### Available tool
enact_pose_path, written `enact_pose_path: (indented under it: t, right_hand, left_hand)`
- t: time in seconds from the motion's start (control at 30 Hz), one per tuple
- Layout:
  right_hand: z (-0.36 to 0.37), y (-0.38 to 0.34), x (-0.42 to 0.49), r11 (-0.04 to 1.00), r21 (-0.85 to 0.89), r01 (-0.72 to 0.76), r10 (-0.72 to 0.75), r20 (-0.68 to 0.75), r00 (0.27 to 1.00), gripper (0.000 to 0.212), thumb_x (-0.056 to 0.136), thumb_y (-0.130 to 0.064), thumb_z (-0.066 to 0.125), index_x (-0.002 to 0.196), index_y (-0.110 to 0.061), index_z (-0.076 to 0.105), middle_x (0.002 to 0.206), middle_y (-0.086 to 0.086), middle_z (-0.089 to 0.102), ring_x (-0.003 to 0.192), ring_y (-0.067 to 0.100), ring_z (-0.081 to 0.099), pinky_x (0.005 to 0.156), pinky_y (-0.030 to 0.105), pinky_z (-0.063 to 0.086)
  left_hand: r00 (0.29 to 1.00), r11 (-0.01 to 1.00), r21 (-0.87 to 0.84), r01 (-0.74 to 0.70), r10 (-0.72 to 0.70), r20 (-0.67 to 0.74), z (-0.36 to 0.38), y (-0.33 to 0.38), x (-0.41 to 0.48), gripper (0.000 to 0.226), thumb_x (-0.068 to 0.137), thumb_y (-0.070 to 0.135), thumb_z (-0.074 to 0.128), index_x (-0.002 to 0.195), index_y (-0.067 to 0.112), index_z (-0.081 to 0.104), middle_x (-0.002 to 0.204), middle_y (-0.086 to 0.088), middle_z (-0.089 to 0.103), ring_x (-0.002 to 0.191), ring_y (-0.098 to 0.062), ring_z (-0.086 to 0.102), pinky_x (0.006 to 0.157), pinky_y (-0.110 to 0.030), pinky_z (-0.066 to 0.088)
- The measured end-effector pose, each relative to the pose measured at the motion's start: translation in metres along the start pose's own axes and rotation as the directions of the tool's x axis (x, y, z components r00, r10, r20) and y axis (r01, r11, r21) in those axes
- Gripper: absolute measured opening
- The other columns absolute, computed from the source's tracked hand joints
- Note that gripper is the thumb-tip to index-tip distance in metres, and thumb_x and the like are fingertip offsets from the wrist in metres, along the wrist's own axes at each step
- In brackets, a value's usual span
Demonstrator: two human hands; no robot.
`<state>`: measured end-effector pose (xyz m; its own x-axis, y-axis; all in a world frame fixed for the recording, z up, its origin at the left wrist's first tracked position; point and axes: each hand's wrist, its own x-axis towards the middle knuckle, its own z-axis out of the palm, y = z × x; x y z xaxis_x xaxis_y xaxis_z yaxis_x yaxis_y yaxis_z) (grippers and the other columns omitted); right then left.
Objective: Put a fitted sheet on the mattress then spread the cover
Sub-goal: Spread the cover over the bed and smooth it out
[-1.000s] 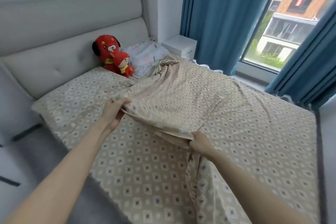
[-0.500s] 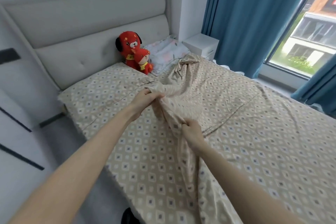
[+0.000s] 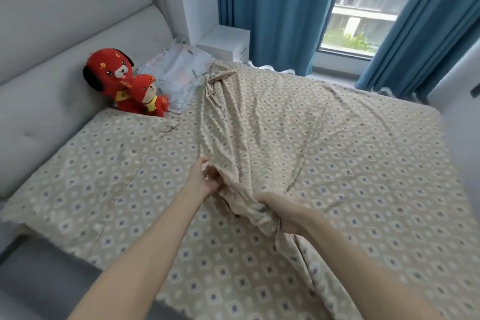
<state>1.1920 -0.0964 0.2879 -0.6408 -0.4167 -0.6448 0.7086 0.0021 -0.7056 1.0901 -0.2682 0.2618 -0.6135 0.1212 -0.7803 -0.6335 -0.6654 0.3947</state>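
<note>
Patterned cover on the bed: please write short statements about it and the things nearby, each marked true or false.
1. The right hand has its grip on a bunched fold of the patterned cover. True.
2. The cover lies flat over the whole bed. False: it is gathered in a ridge, and the fitted sheet beside it is bare.
3. Two red plush dogs sit against the headboard. True.
4. A pillow lies at the foot of the bed. False: the floral pillow is at the head, beside the dogs.
5. The window drapes are red. False: the curtains are blue.
</note>
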Motion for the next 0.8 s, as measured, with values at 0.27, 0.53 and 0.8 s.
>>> enact_pose_path:
  t: [0.27,0.53,0.8]
  right_hand:
    - [0.008,0.006,0.011,0.988,0.053,-0.147,0.149,-0.037,0.988,0.021,0.061,-0.026,0.063,0.053,-0.023,0.044,0.056,-0.005,0.032,0.045,0.006,0.030,0.044,0.019,0.022]
    - [0.002,0.010,0.021,0.980,0.105,-0.169,0.171,-0.008,0.985,0.012,0.065,-0.026,0.065,0.065,-0.020,0.056,0.066,-0.001,0.048,0.059,0.012,0.042,0.055,0.024,0.030]
    - [0.012,0.010,0.032,0.908,-0.338,-0.248,0.219,-0.122,0.968,0.082,0.059,-0.063,0.081,0.123,-0.016,0.061,0.116,0.004,0.068,0.097,0.015,0.066,0.089,0.032,0.052]
  left_hand:
    - [0.993,0.936,0.335,0.111,-0.095,-0.062,-0.020,0.037,0.061,0.054,0.098,0.036,0.046,0.136,-0.002,0.040,0.128,-0.016,0.050,0.126,-0.031,0.047,0.097,-0.044,0.038]
    - [0.964,0.999,0.040,0.009,0.002,-0.268,-0.061,0.075,0.051,0.019,0.097,0.011,0.046,0.116,0.009,0.047,0.114,-0.001,0.053,0.105,-0.017,0.054,0.095,-0.024,0.044]
    - [0.956,0.910,0.392,0.139,-0.019,-0.294,-0.118,0.130,-0.011,0.018,0.086,0.022,0.068,0.083,0.007,0.058,0.066,-0.009,0.068,0.073,-0.017,0.069,0.071,-0.025,0.057]
